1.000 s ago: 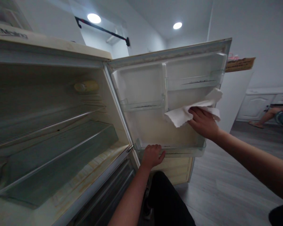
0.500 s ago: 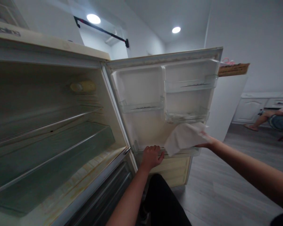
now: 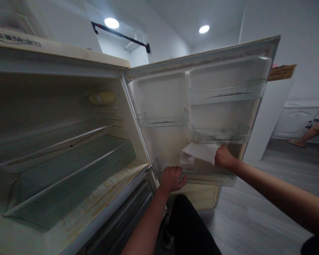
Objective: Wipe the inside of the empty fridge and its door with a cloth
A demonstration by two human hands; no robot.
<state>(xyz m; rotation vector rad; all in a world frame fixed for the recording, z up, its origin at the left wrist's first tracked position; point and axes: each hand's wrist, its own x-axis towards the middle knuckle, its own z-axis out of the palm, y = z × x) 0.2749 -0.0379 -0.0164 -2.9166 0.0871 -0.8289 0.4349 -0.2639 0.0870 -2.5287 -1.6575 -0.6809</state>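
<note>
A fridge door (image 3: 162, 95) stands swung out, its inner side facing me. My left hand (image 3: 172, 177) has its fingers curled over the rim of the clear bottom door shelf (image 3: 202, 178), thumb held out. My right hand (image 3: 223, 157) is closed on a white paper towel (image 3: 199, 153). The towel spreads leftward from the fist, above the bottom shelf and under the clear right-hand door bin (image 3: 220, 136). Part of the door's inner wall behind the towel is hidden.
On my left lies the fridge compartment (image 3: 142, 152), with glass shelves (image 3: 74, 173) and brownish stains. A lamp cover (image 3: 102, 98) sits inside. Beyond the door are a cardboard box (image 3: 283, 72) on a white cabinet (image 3: 268, 117) and another person's leg (image 3: 312, 136).
The door has swung somewhat closer to me. My right hand has turned into a fist, and the paper towel has shifted leftward against the door. My left hand stays at the bottom shelf.
</note>
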